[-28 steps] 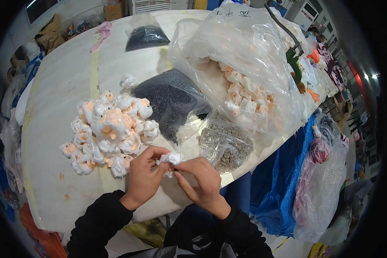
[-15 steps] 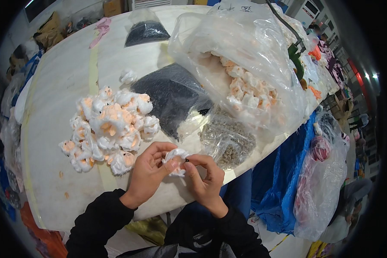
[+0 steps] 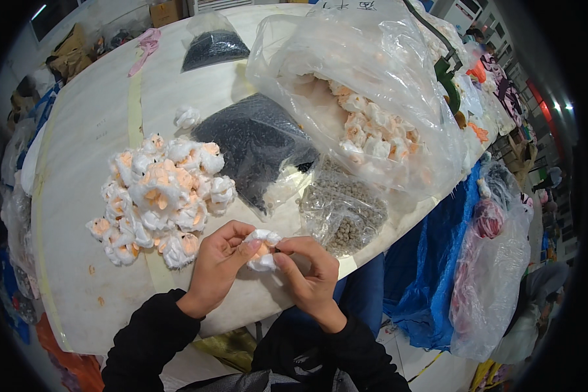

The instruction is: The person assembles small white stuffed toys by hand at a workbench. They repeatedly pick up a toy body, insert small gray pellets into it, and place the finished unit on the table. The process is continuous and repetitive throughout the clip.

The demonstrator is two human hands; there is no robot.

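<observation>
Over the table's near edge, my left hand [image 3: 217, 262] pinches a small white-and-peach plush piece [image 3: 262, 261] between thumb and fingers. My right hand [image 3: 309, 271] is closed at the right side of that piece, thumb and forefinger round a tiny black part, perhaps a toy eye, mostly covered by the fingertips. To the left of my hands lies a heap of similar fluffy plush pieces [image 3: 163, 196], several with small black dots. A single plush piece [image 3: 187, 117] sits apart behind the heap.
A bag of black bits [image 3: 251, 137] and a bag of greyish-beige small parts [image 3: 346, 209] lie beyond my hands. A large clear bag [image 3: 385, 78] holds more plush pieces. Farther back are a smaller black-filled bag [image 3: 215, 49] and a pink strip [image 3: 145, 49]. Blue sheeting [image 3: 428, 261] hangs at the right.
The plush piece has turned slightly, showing more of its peach middle. My right fingertips have moved a little left, closer against it, with the black part now less visible.
</observation>
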